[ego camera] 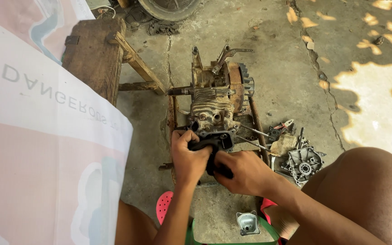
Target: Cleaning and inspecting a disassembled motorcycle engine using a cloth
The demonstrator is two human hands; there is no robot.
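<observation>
the black engine part point(214, 146) sits at the near end of the small engine point(216, 97), right against the grey finned cylinder head point(210, 113), and both of your hands are on it. your left hand point(188, 156) is curled around its left side, fingers folded over the top edge and thumb tucked against it, a firm clasp rather than a pinch. your right hand point(243, 172) is closed around the lower right of the same part, knuckles up, fingers wrapped underneath where they cannot be seen in full. the two hands touch each other over the part. the engine rests on a rusty metal frame point(172, 113) lying on the cracked concrete floor point(286, 68); two long bare studs point(252, 138) project from the engine toward the right. just beside the frame on the right lie a crumpled rag point(283, 145), red-handled pliers point(281, 128) and a grey cast engine cover point(305, 164) with a round bore. near your feet a small grey metal cap point(247, 222) lies on the floor, between a pink sandal point(163, 206) and a green stool edge point(268, 231). your right knee point(368, 190) fills the lower right. to the left, a worn wooden bench point(94, 56) stands well apart from the engine, partly covered by a printed plastic banner point(37, 136). a tyre point(169, 7) shows at the top edge.
</observation>
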